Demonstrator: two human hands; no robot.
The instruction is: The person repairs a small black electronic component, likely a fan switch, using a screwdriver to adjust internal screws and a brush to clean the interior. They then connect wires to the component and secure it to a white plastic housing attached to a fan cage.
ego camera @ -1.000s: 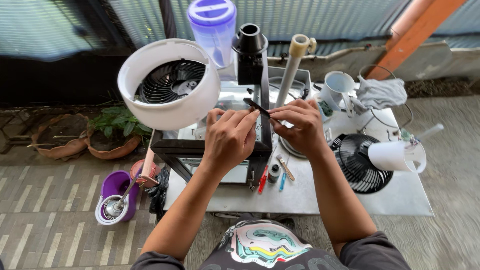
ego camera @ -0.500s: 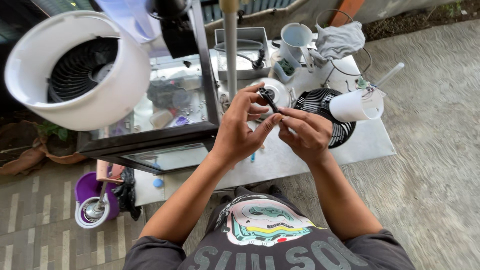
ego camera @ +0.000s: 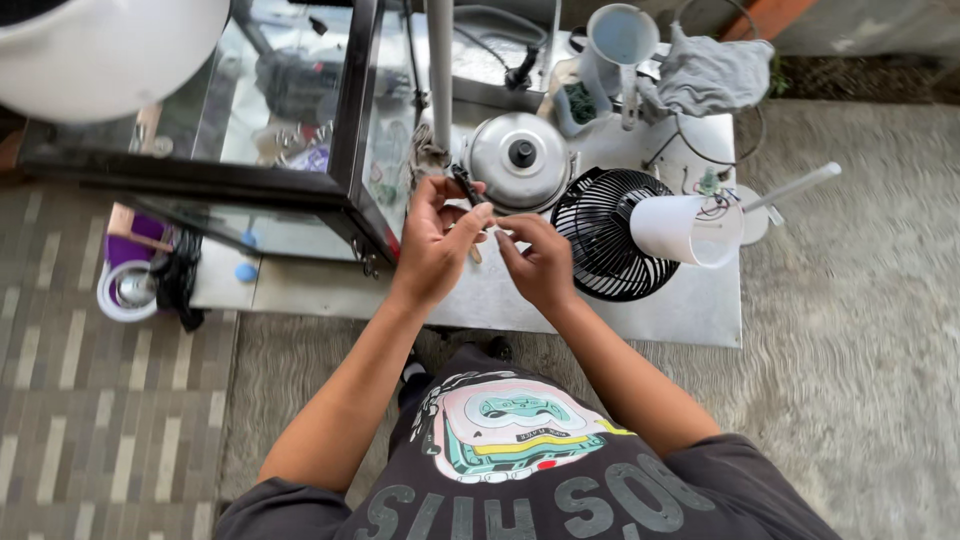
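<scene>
A grey metal table point(ego camera: 640, 310) stands outdoors on rough concrete, with striped paving to the left of it. On the table's left part there is a glass cabinet with a black frame point(ego camera: 350, 110); through the glass some small items are seen on its shelves, but they are too blurred to name. Above it, at the top left corner, a big white round housing point(ego camera: 100, 50) enters the picture.

The left hand point(ego camera: 435, 240) and the right hand point(ego camera: 540, 262) are together over the table's front edge, just beside the cabinet corner. The left fingers are closed on a small dark tool point(ego camera: 466, 185), which stands up from the fingertips. The right thumb and forefinger are pinched together on something very small and pale between both hands; what it is I cannot tell.

Behind the hands lies a metal lid with a black knob point(ego camera: 520, 158). To the right of it a black fan grille point(ego camera: 605, 235) lies flat, and a white cup-shaped part point(ego camera: 685, 228) rests on its side across it, the opening toward the right, with thin wires near its mouth. At the back a pale plastic jug point(ego camera: 618, 45) stands upright; its content is not visible. A grey cloth point(ego camera: 712, 75) lies beside the jug. On the ground at the left, a purple and white bucket point(ego camera: 130, 285) holds a metal piece
</scene>
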